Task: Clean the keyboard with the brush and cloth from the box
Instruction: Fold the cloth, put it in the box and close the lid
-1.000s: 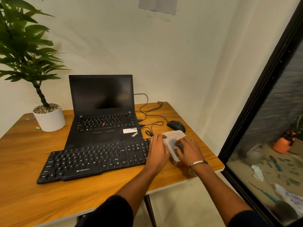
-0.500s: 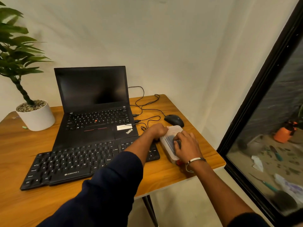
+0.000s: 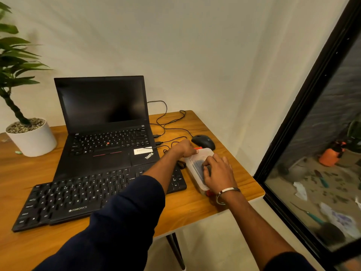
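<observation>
Both hands work a clear plastic box [image 3: 197, 163] at the bench's [image 3: 195, 208] right edge: left hand [image 3: 184, 148] gripping its far 12 o'clock end, right hand [image 3: 218, 173] fingers curled on the lid, keyboard [image 3: 78, 194] at 9 o'clock.

Two arms reach forward from the bottom edge toward the right; the left arm, in a dark blue sleeve pushed to mid-forearm, stretches diagonally up and right, its forearm bare; the left hand [image 3: 186, 148] is curled at the far end of the box [image 3: 197, 169], knuckles up, though what its grip encloses cannot be made out; the right arm is bare to a dark sleeve near the edge, a silver bangle at the wrist; the right hand [image 3: 217, 174] lies palm down on the box, fingers [image 3: 210, 160] bent.
</observation>
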